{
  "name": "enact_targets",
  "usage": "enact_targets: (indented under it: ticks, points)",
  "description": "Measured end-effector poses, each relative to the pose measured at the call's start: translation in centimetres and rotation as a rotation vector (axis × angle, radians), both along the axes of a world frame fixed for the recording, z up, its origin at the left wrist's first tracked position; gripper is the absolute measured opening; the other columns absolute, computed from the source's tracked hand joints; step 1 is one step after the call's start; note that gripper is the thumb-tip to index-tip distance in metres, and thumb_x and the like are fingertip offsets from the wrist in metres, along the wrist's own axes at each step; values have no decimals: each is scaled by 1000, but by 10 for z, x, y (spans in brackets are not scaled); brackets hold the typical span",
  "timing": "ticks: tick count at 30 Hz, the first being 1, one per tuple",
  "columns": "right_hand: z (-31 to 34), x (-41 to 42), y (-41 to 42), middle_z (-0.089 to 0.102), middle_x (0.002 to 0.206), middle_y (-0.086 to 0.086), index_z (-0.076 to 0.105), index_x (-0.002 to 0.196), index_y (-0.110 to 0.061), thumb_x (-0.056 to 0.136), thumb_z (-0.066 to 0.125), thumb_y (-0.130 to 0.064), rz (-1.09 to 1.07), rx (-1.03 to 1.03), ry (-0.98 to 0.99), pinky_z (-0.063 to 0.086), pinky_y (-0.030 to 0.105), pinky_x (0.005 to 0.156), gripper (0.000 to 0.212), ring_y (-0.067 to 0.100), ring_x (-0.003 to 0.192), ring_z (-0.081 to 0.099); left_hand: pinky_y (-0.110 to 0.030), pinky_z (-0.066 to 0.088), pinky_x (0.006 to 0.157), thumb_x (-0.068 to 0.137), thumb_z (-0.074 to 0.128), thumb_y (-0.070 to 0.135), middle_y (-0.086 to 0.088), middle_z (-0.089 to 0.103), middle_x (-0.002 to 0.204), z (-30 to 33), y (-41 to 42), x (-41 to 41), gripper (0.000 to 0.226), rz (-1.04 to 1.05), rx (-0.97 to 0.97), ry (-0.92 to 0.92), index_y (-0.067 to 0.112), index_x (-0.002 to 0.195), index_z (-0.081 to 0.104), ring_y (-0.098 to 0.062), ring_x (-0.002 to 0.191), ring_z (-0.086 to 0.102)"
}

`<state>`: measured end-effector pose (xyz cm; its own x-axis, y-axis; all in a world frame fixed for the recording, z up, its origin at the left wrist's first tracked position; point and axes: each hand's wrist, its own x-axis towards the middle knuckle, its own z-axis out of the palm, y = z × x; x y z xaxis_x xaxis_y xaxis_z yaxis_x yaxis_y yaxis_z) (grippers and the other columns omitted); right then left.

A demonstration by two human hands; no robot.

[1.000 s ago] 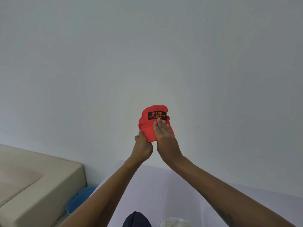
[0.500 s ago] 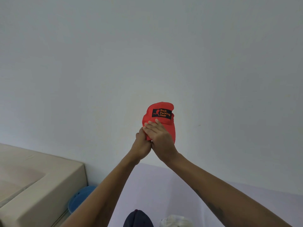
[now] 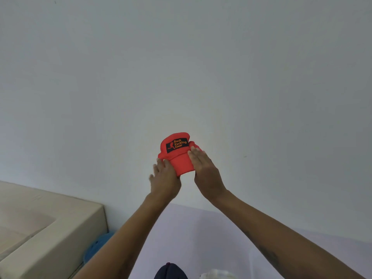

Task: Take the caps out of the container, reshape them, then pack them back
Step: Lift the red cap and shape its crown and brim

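A red cap (image 3: pixel 178 158) with a black patch on its front is held up in front of the white wall, brim pointing down toward me. My left hand (image 3: pixel 164 179) grips its lower left side, fingers curled onto the brim. My right hand (image 3: pixel 203 168) lies flat against the right side of the brim and crown, fingers stretched out. At the bottom edge a dark navy cap (image 3: pixel 171 271) and a white cap (image 3: pixel 217 274) lie on the pale lilac surface (image 3: pixel 201 234). The container is out of view.
A beige cushioned block (image 3: pixel 50 228) fills the lower left, against the wall. A blue perforated object (image 3: pixel 96 246) sits between that block and the lilac surface, partly hidden by my left forearm.
My hands have moved apart: the right hand slid from covering the left hand to the cap's right side. The cap dropped slightly and its brim now shows between my hands.
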<state>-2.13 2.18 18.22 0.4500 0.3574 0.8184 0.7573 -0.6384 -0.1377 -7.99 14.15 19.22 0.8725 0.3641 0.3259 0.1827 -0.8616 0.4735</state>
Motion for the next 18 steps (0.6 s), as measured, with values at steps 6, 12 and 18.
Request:
enact_targets:
  ticks: [6,12,18]
  points:
    - [1,-15,16,52,138,17,52,132,-1,72,49,24,51,462,106,43,43,106,65,33,130,48,-29,46,81,96,37,3,-15,59,122,11,-24,-3,45,-194,-343,-248,6,140,34,-26,95,59]
    - [-5,-11,5,43,146,18,39,142,-1,88,52,11,38,247,132,45,49,103,57,35,133,45,-43,48,97,101,34,14,-17,50,136,4,-6,2,50,-207,-50,-213,8,148,20,-32,110,58]
    - [-3,13,-12,50,137,14,32,144,-8,83,39,9,-46,38,344,49,46,92,64,37,118,52,-47,27,115,95,42,0,-23,17,155,16,-4,3,63,-82,295,-82,1,149,9,-38,142,23]
